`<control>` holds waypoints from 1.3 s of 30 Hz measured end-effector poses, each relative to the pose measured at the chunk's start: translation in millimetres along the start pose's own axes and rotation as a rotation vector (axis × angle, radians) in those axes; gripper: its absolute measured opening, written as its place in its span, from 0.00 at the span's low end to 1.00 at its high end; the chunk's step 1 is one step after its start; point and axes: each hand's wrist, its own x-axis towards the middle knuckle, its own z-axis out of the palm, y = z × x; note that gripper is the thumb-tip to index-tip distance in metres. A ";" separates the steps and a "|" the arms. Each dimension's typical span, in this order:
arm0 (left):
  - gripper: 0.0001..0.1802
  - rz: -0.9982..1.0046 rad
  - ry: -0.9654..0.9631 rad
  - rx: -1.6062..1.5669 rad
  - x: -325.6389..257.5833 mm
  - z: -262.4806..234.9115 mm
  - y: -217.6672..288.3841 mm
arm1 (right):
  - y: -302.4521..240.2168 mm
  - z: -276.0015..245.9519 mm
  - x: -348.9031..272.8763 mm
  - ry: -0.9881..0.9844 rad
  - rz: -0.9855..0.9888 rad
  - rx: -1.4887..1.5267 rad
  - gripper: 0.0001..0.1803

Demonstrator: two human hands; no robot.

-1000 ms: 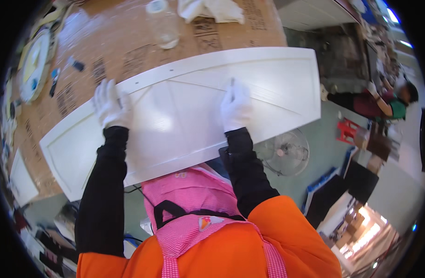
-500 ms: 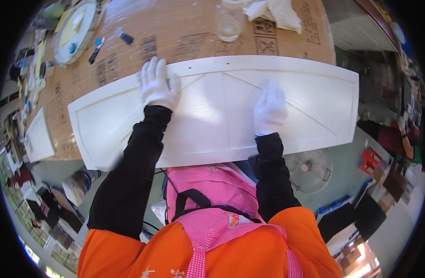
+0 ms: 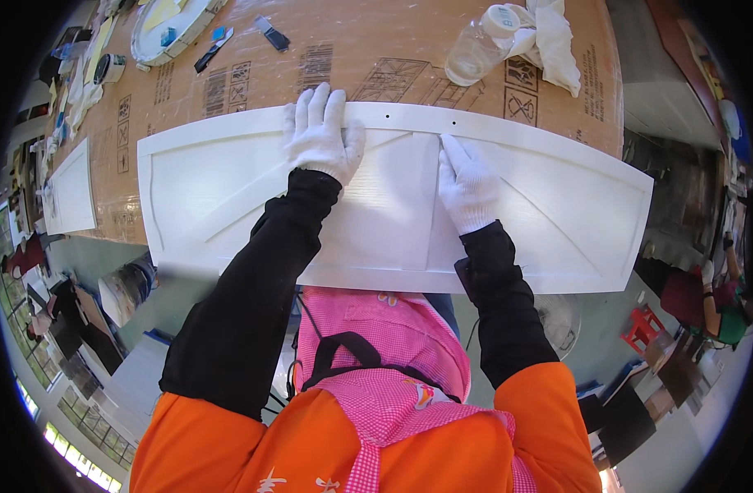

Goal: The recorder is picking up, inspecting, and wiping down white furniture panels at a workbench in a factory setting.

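A long white moulded panel (image 3: 557,214) with raised lines lies across a table covered in brown cardboard (image 3: 327,57). My left hand (image 3: 319,131), in a white glove, rests flat on the panel's far edge, fingers spread. My right hand (image 3: 465,185), also gloved, presses on the panel near its middle, with the fingers stretched toward the far edge. Neither hand holds anything. The panel's near edge overhangs the table toward my body.
A clear plastic bottle (image 3: 479,51) and a crumpled white cloth (image 3: 553,37) lie at the back right. A round white plate (image 3: 171,25), small tools and a smaller white panel (image 3: 68,197) are on the left. A person sits at the far right (image 3: 713,304) near a red stool (image 3: 643,329).
The panel now appears more level and centred in view as my head turned. My left hand shifted toward the middle of the far edge; my right hand stays pressed near the centre.
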 end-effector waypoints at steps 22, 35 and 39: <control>0.28 0.003 0.046 -0.046 4.9 -3.7 3.1 | -21.0 4.5 3.6 0.093 0.025 -0.173 0.19; 0.29 -0.022 0.009 -0.042 0.4 -3.0 0.5 | -2.4 -16.9 12.9 -0.176 -0.235 -0.118 0.20; 0.28 -0.024 0.010 -0.043 0.3 -1.2 -1.2 | 2.5 -10.2 -4.7 -0.248 -0.687 0.113 0.19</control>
